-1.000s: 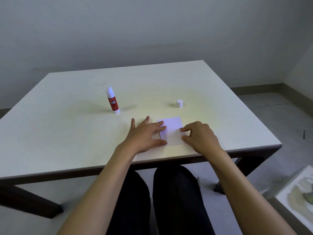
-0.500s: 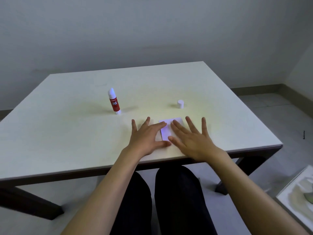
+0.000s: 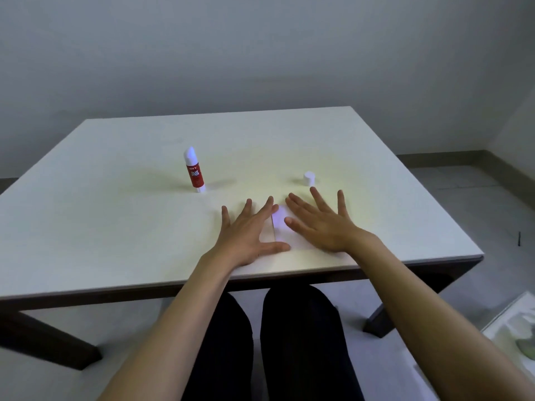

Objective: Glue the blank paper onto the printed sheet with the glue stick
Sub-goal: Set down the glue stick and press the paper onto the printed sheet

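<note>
A small white paper (image 3: 280, 224) lies flat near the table's front edge, mostly covered by both hands. My left hand (image 3: 248, 233) rests flat on its left part with fingers spread. My right hand (image 3: 320, 224) lies flat on its right part, fingers spread too. Whether a printed sheet is underneath cannot be told. The red glue stick (image 3: 194, 170) stands upright and uncapped, its white tip showing, to the back left of my hands. Its white cap (image 3: 309, 178) sits just beyond my right fingertips.
The white table (image 3: 115, 221) has dark legs and a near edge just below my wrists. My dark-trousered legs are under it. A pale tray-like object (image 3: 512, 340) lies on the floor at the lower right.
My right hand has opened from a curled pinch to a flat palm and slid forward over the paper. My left hand stays flat on the paper's left side.
</note>
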